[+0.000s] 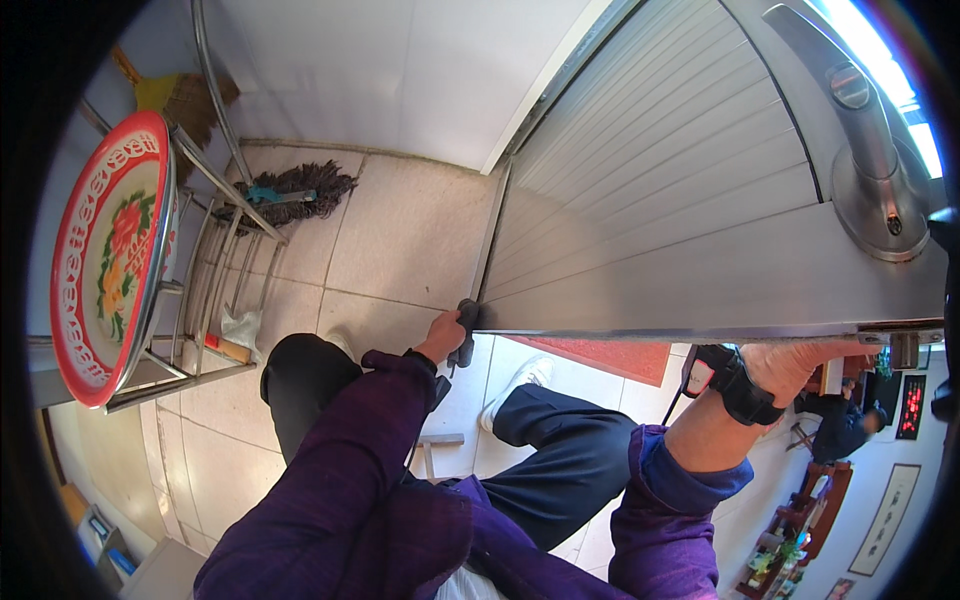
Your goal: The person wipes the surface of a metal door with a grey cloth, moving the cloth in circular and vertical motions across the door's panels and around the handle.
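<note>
A grey metal door (pixel 660 200) with a ribbed panel stands across the upper right, its lever handle (pixel 870 150) near the far right. My left hand (pixel 441 336) is closed on a dark grey cloth (pixel 465 332), pressed against the door's edge low down by the floor. Along the door's near edge, my right hand (pixel 795 365) reaches in close to the latch (pixel 905 345) and holds that edge. Its fingertips are largely hidden behind the door. A black strap (pixel 745 390) circles my right wrist.
On the left a metal rack (pixel 200 290) carries a red-rimmed floral basin (pixel 65 250). A dark mop head (pixel 310 190) lies on the tiles behind it, near a straw broom (pixel 195 100). A red mat (pixel 610 358) lies past the door. Another person (pixel 845 430) sits far right.
</note>
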A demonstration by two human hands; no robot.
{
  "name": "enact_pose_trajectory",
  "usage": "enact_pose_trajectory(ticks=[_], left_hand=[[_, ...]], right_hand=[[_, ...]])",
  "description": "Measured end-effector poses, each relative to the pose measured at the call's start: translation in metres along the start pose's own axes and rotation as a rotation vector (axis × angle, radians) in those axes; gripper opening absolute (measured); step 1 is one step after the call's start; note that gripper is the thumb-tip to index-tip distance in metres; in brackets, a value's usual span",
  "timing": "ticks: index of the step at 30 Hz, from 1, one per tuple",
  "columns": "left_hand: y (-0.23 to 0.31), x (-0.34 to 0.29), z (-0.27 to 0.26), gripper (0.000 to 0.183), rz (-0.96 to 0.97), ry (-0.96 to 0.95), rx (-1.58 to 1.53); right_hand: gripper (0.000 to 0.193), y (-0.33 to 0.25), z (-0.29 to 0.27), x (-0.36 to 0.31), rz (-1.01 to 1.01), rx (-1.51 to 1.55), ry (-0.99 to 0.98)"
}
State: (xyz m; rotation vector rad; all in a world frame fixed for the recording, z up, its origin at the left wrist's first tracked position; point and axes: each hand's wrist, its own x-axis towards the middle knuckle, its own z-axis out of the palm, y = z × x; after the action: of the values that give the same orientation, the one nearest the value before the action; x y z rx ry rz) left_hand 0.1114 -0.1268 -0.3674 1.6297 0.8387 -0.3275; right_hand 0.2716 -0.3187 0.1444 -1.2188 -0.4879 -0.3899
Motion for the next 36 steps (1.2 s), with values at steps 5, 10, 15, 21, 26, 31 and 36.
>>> enact_pose_trajectory(ticks=[5,10,15,21,26,31,36], left_hand=[[-0.001,0.000,-0.002,0.047,0.010,-0.010,-0.011],[-0.005,-0.003,0.003,0.042,0.086,0.095,0.034],[0.001,-0.012,-0.001,0.031,0.102,0.078,0.121],[0.004,-0.023,-0.005,0.028,0.064,0.000,0.173],[-0.003,-0.017,-0.004,0.028,0.095,-0.098,0.364],[-0.005,-0.029,-0.004,0.037,0.355,-0.412,0.582],[-0.001,-0.054,-0.002,0.045,0.287,-0.488,0.311]], right_hand=[[0.104,0.001,0.006,-0.002,0.103,-0.028,0.226],[0.067,-0.004,0.006,-0.002,0.156,0.195,0.335],[0.061,-0.002,0.013,-0.003,0.084,0.117,0.225],[0.053,-0.006,0.031,0.000,-0.054,-0.001,0.135],[0.047,-0.008,0.043,0.004,-0.189,-0.108,0.108],[0.038,-0.019,0.055,0.013,-0.467,-0.618,0.143],[0.021,-0.009,0.074,0.025,-0.590,-0.090,-0.022]])
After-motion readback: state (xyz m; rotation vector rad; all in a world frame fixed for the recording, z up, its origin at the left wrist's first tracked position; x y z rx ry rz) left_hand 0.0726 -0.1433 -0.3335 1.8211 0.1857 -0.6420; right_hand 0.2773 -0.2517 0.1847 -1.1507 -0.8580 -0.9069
